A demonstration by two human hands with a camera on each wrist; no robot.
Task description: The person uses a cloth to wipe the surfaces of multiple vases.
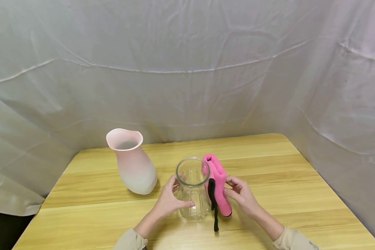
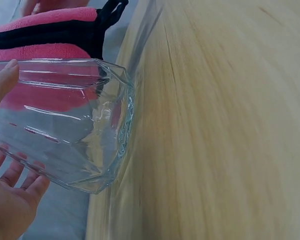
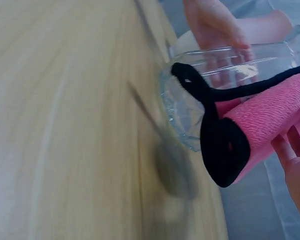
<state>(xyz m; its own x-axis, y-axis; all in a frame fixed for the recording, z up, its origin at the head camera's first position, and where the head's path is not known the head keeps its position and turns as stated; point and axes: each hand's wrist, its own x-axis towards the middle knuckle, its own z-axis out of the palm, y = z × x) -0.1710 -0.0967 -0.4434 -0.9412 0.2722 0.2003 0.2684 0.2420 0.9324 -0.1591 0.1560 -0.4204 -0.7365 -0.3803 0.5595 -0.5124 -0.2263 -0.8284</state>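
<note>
A clear glass vase [image 1: 196, 205] with a round rim stands upright on the table. My left hand [image 1: 168, 202] holds it from the left, thumb across the near side and fingers behind; in the left wrist view those fingers show under the faceted glass [image 2: 55, 125]. Right against the vase is a folded pink towel [image 1: 219, 185] with black edging and a black loop. My right hand [image 1: 243, 195] grips the towel from its right side. Seen from the right wrist, the towel's black-trimmed end [image 3: 225, 150] hangs over the wood, its shadow below.
A pink-and-white vase [image 1: 135, 170] with a wavy mouth stands at the left of the wooden table [image 1: 287, 194]. Grey fabric [image 1: 187, 97] hangs behind and around the table.
</note>
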